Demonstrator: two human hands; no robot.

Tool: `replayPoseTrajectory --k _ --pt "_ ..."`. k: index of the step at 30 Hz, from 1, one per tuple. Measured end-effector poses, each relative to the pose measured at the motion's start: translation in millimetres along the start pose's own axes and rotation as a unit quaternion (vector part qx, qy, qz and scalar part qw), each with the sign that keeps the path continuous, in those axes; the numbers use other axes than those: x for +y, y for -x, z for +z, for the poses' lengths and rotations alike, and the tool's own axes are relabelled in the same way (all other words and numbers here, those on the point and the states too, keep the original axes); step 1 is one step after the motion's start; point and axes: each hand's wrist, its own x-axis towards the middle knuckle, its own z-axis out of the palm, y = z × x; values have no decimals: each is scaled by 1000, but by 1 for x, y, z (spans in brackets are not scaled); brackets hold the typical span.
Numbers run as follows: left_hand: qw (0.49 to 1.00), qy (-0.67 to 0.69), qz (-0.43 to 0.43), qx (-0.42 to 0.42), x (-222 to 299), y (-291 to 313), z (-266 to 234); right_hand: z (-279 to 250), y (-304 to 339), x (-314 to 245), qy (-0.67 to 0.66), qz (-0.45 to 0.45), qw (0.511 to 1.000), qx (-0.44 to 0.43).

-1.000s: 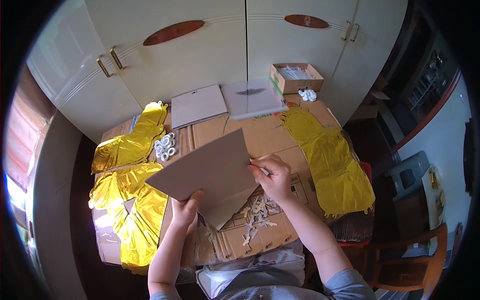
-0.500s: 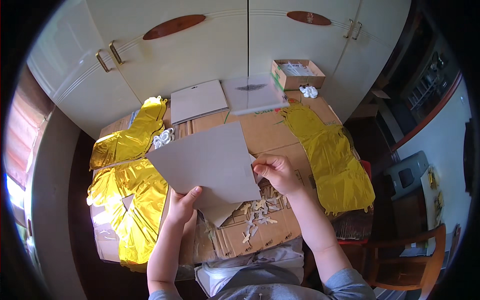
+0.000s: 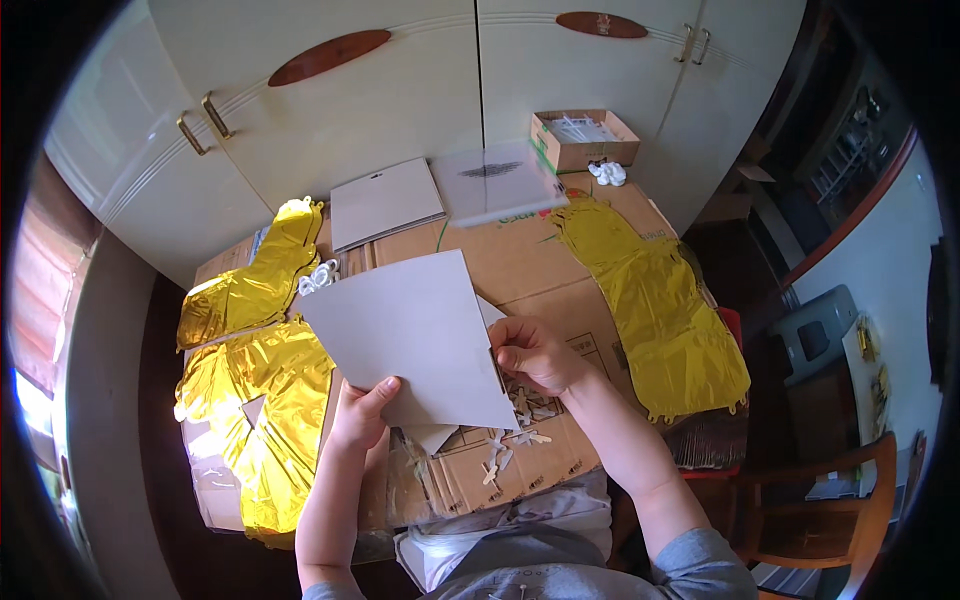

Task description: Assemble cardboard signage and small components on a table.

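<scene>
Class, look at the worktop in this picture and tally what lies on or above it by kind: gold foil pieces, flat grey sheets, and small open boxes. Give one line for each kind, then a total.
Gold foil pieces: 3 (upper left, lower left, right)
Flat grey sheets: 3 (held sheet, two at the back)
Small open boxes: 1
Total: 7

Home room: cream wardrobe doors (image 3: 420,110), wooden chair (image 3: 830,500)

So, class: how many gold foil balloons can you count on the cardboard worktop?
3: one at the upper left, one below it at the left edge, one on the right. Others may be hidden.
</scene>
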Motion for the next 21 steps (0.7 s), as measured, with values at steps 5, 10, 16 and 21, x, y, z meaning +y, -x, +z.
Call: replayPoseTrajectory --k 5,10,16,21 --pt "1000 8 -7 22 -2 -1 -7 10 -1 -10 56 -27 996 57" --pt "988 -108 88 67 -4 -2 -5 11 -5 -8 413 -174 865 226" --pt "959 -213 165 81 -1 7 15 16 -15 -1 700 -362 551 275" --pt "954 -227 180 72 -1 10 18 17 -13 -1 664 -351 590 296"
